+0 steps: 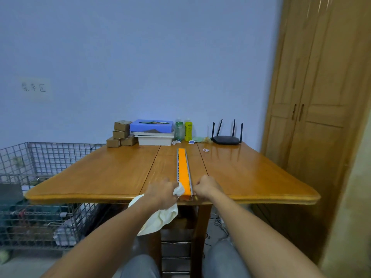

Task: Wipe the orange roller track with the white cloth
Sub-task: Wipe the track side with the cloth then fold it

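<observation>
Orange roller track (184,171): long, narrow, metal-edged, lying lengthwise along the wooden table (96,173), near end at the front edge. Left hand (162,192) closed around white cloth (160,217), bunched tip touching track's left rail. Right hand (205,187) curled against right rail; grasp unclear.

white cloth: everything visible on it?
The white cloth is soft, off-white, crumpled fabric. The left hand holds it bunched: a small wad pokes from the fingers against the near left edge of the orange roller track, and the larger rest hangs loose below the table edge, under the wrist.
</observation>
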A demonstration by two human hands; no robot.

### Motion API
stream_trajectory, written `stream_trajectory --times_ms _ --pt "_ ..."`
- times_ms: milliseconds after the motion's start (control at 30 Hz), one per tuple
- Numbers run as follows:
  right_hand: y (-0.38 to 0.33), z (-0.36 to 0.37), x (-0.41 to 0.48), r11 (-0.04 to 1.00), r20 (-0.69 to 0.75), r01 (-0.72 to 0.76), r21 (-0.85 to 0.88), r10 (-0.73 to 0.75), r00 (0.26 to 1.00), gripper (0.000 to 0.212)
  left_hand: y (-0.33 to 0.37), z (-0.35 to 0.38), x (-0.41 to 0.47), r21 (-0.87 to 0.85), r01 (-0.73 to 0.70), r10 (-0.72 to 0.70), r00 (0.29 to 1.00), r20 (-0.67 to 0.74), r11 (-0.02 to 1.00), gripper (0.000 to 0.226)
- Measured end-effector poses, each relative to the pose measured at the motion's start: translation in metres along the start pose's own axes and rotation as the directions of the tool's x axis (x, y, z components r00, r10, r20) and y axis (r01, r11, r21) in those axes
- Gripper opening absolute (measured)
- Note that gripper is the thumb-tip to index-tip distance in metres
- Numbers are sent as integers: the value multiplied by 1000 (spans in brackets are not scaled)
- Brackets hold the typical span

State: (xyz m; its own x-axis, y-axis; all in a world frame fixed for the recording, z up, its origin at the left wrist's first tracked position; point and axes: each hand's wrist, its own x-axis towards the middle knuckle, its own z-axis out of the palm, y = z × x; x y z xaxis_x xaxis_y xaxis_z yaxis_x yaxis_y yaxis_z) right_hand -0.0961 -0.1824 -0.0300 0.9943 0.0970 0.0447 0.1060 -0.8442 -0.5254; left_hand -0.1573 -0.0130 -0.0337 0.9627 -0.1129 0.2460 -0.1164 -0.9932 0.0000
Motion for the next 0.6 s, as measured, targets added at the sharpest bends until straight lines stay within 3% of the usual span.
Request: stream_trajectory --times_ms 400,600 --pt "-5 -2 -8 999 -3 37 20 -37 999 22 -2 -6 -12 -43 21 -20 999 28 999 50" --pt "-9 -6 -10 988 17 102 113 -105 994 20 -15 -13 -8 -222 89 -94 996 -10 971 38"
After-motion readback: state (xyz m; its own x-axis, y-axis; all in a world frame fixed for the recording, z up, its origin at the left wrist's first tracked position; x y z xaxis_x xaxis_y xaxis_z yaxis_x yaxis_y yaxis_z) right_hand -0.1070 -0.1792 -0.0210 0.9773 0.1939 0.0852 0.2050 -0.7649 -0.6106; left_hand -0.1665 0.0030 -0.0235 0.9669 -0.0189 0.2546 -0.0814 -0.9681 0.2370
